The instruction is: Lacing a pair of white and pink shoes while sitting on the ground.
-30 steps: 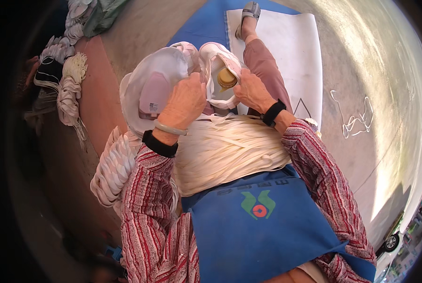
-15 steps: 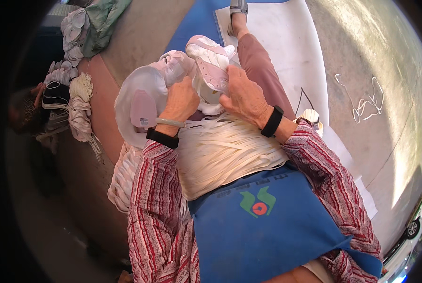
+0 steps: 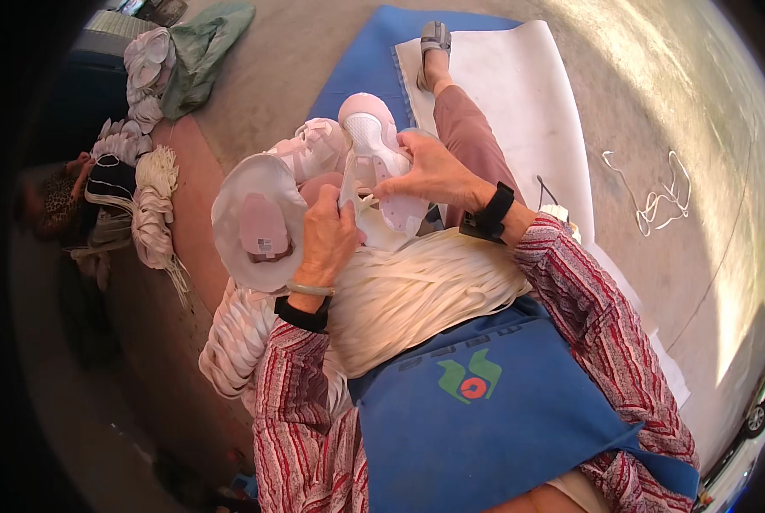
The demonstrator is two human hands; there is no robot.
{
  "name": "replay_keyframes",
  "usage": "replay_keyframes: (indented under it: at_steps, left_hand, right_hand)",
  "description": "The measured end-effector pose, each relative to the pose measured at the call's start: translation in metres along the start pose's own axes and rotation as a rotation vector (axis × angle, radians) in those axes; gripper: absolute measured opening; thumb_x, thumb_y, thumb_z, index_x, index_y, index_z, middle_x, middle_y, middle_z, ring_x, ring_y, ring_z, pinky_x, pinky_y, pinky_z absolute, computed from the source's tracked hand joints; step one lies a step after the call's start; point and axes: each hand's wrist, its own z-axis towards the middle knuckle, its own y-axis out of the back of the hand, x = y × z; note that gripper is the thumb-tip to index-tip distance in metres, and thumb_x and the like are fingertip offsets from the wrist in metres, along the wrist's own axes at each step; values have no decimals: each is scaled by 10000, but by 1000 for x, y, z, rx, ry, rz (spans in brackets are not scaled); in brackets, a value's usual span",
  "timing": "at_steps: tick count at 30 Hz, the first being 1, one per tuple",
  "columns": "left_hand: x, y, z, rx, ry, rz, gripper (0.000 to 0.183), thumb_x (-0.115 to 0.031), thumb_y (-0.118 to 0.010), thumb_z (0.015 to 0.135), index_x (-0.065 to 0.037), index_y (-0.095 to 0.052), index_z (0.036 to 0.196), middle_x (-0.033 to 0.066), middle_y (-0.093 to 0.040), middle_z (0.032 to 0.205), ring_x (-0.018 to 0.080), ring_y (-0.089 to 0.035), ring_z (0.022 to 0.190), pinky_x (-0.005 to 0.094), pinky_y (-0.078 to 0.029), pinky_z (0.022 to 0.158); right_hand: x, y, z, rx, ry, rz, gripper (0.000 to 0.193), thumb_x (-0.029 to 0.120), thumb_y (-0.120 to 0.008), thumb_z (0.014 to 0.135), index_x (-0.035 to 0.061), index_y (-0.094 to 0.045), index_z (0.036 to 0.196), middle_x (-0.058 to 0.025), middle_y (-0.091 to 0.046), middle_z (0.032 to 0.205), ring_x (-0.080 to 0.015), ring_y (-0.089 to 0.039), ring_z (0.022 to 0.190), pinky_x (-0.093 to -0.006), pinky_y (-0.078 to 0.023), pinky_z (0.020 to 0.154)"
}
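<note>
A pink and white shoe upper (image 3: 371, 130) stands toe away from me between my hands. My right hand (image 3: 440, 175) grips its right side, thumb reaching inward over the eyelet edge and fingers behind. With closed fingers my left hand (image 3: 329, 235) pinches the upper's left eyelet edge; its fingertips partly hide what is there. Just below both hands, a thick bundle of cream shoelaces (image 3: 425, 282) lies across my lap. Left of my left hand are a stack of shoe uppers (image 3: 228, 201) with a pink insole-like piece (image 3: 263, 224) and another pink upper (image 3: 314, 147).
A blue apron (image 3: 451, 427) covers my lap. More bundled uppers (image 3: 250, 333) rest by my left arm. Further left are hanging uppers and laces (image 3: 154, 205) and a green sack (image 3: 198, 64). A white sheet (image 3: 519, 94) and loose white cord (image 3: 656, 205) lie on the floor.
The upper has turned more upright, its inside opening now toward me. My left hand has moved down slightly and pinches its edge; my right thumb has shifted inward over it.
</note>
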Motion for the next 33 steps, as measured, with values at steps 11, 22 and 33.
replay_keyframes:
  at_steps: [11, 22, 33]
  left_hand:
    - [16, -52, 28, 27, -201, 219, 147, -52, -587, 856, 17, -492, 943, 237, -614, 733, 389, -649, 667, 457, -507, 622]
    - [7, -76, 26, 155, -264, 295, 761, -36, -648, 783, 26, -199, 1395, 339, -543, 1112, 494, -612, 884, 529, -508, 744]
    - [6, -81, 42, 189, -141, 338, 698, -18, -580, 824, 21, -168, 1387, 329, -606, 1000, 504, -610, 917, 550, -495, 775]
  right_hand:
    - [-68, 25, 17, -185, -98, 250, 639, 244, -762, 727, -53, -506, 1232, -186, -625, 1141, -250, -629, 1009, -335, -496, 888]
    - [-24, -12, -38, -198, 19, -854, 731, 323, -752, 735, -44, -424, 1275, -236, -524, 1093, -419, -579, 948, -474, -484, 846]
    - [-60, -2, -13, -291, 241, -669, 362, -24, -611, 736, -63, -487, 1074, -252, -525, 1003, -434, -574, 943, -479, -504, 800]
